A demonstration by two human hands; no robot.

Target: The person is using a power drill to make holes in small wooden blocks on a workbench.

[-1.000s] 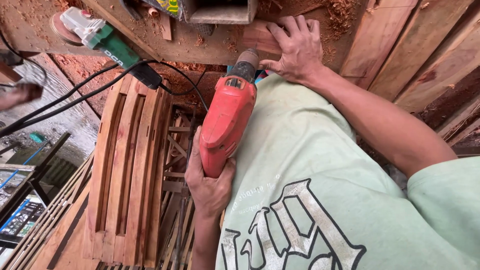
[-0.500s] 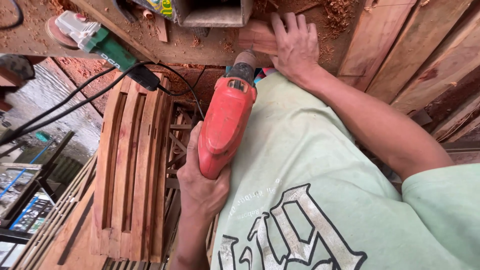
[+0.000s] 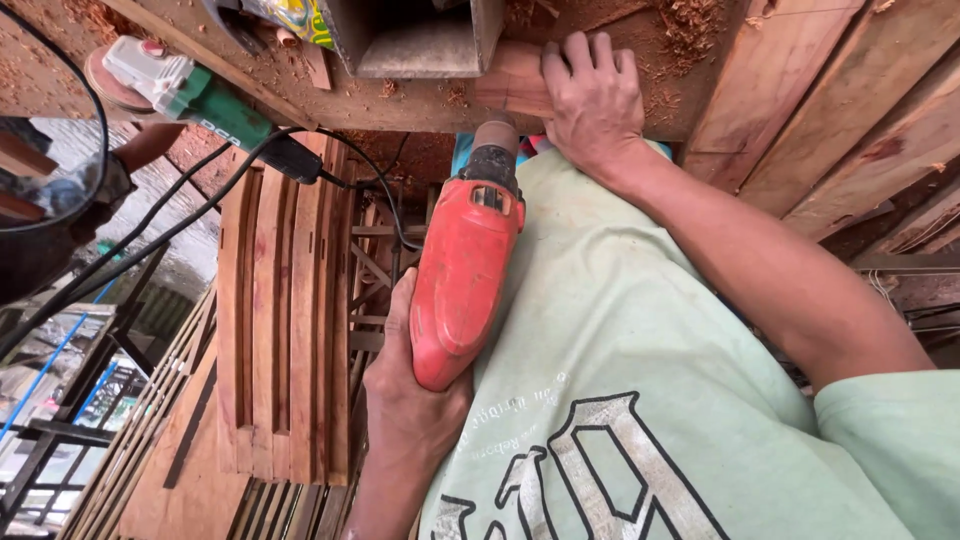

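The left hand [image 3: 415,400] is closed around the red drill [image 3: 462,275], whose long axis points toward the frame's top. The right hand [image 3: 592,100] presses flat on a wood block [image 3: 512,85] on the table [image 3: 420,100], just right of the drill's tip.

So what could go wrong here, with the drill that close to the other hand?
1. The red drill in the left hand points at the small wooden block the right hand pins down; a slipping bit might hit the fingers.
2. The black cord hangs near the drill and could snag.
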